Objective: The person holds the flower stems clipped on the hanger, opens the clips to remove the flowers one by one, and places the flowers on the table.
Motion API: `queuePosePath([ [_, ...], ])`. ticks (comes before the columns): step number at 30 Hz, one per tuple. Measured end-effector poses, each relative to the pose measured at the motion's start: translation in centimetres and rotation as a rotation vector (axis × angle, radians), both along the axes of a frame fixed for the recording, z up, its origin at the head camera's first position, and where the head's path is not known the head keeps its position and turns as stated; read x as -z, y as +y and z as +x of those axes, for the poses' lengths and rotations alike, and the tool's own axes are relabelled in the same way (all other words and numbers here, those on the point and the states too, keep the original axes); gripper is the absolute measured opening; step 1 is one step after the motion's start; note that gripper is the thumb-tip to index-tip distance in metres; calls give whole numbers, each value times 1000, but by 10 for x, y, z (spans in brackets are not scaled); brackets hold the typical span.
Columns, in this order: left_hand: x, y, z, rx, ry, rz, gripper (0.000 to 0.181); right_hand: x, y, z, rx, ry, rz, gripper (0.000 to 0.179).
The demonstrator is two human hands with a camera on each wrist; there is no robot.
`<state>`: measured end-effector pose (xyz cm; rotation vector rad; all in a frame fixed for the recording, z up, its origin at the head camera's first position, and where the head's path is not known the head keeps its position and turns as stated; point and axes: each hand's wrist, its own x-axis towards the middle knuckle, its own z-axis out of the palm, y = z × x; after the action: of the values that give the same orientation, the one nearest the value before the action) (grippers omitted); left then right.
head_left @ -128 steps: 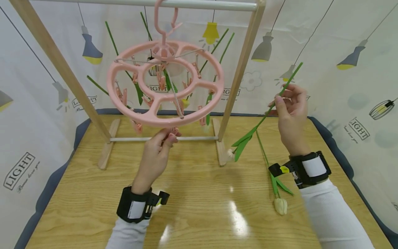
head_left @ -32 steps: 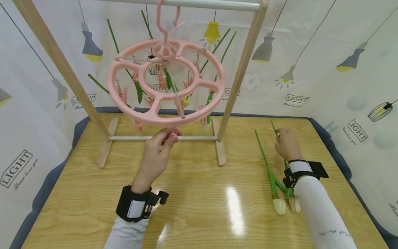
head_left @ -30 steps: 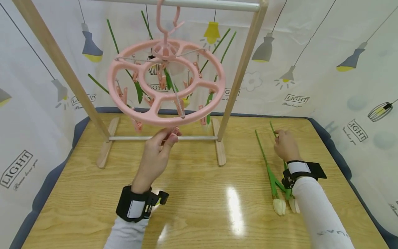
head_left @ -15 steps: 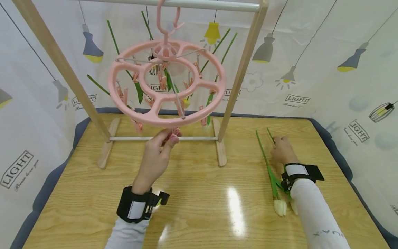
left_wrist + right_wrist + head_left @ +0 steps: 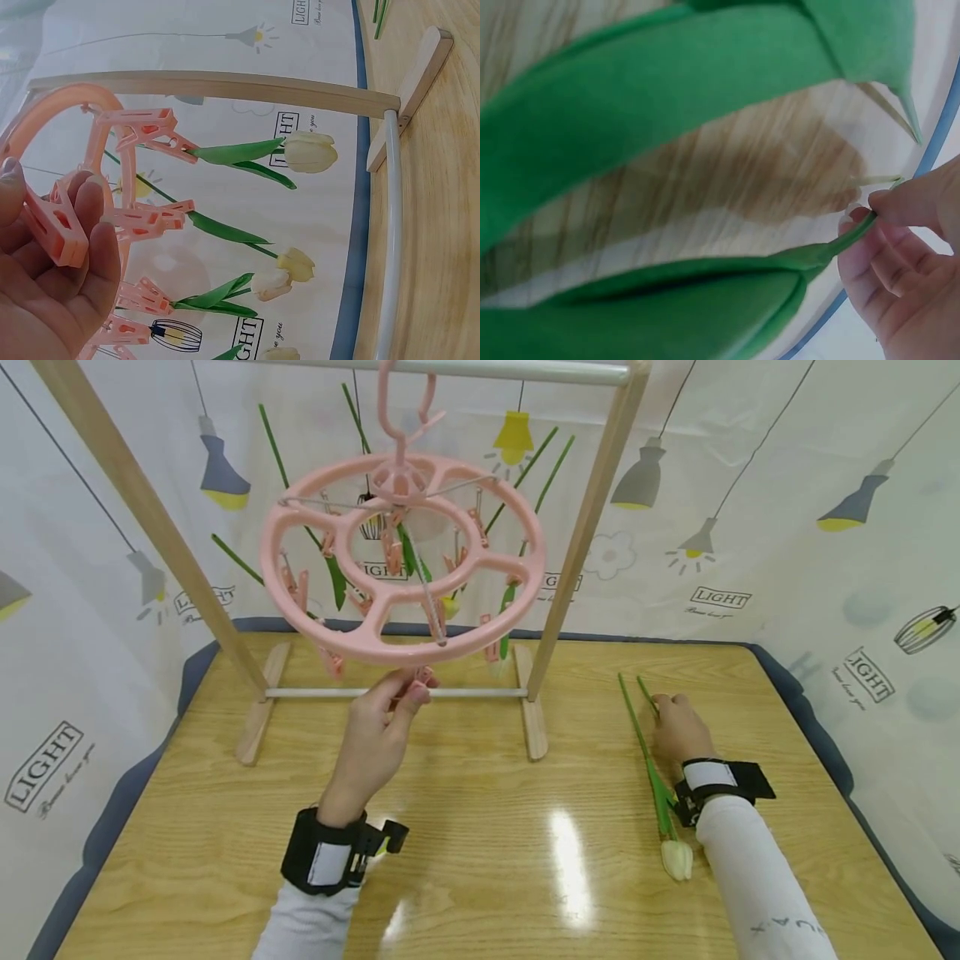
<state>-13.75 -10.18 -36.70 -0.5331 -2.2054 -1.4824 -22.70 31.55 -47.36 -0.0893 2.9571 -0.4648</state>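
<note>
In the head view, my left hand (image 5: 375, 739) holds a pink clothespin below the front rim of the pink round clip hanger (image 5: 397, 653). The left wrist view shows this clothespin (image 5: 58, 225) between thumb and fingers, with nothing in its jaws. Low over the table at the right, my right hand (image 5: 682, 731) pinches a tulip stem (image 5: 853, 234) between thumb and fingers. That tulip's bloom is hidden behind the wrist and sleeve. Just left of it lies another white tulip (image 5: 677, 860), its stem pointing away from me.
The hanger hooks over the top bar (image 5: 525, 370) of a wooden rack (image 5: 588, 527). Several tulips hang bloom-down from its other clips, among them a white tulip (image 5: 310, 152). A printed cloth (image 5: 795, 577) stands behind the wooden table (image 5: 480, 827).
My right hand, raised with a tulip beside the rack 4.3 s ago, has come down to the table. Lately it has shifted slightly left and nearer, towards the lying tulip. My left hand keeps its place.
</note>
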Motion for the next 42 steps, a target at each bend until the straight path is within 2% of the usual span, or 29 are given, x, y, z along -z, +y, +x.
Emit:
queuePosePath([
  [8,-3,-1,3,39,-56,38,27,-1,0,3,-23,-10,6,46],
  [15,-10,-5,9,123,-99,160,33,-8,2,3,-39,-6,-33,48],
  [19,-13,-11,12,148,-109,227,39,-17,-1,0,-36,58,-64,45],
  [24,-12,-18,11,171,-120,308,41,-30,-15,-5,-90,132,-154,40],
  [32,-11,-25,10,221,-125,466,39,-58,-62,-11,-170,119,-372,34],
  [42,-12,-27,12,234,-116,522,41,-100,-128,-6,-295,16,-877,47],
])
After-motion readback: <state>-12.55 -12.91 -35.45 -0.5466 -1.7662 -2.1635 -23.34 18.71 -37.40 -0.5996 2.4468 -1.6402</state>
